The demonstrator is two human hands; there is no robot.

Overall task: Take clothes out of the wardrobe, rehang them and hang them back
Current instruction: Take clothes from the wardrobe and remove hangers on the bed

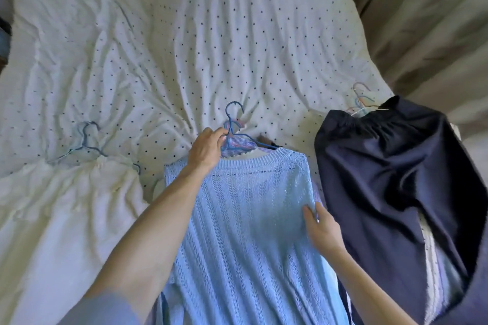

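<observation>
On the bed (pixel 184 34) lay the sweater (pixel 237 219). Its open knit could have snagged or stretched if the hanger (pixel 232 124) was dragged askew. The left hand (pixel 207 149) gripped the hanger's neck with curled fingers (pixel 219 137). The right hand (pixel 326 232) pinched the sweater's edge.

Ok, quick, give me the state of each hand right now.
The left hand grips the blue hanger just below its hook.
The right hand pinches the side edge of the light blue sweater.
</observation>
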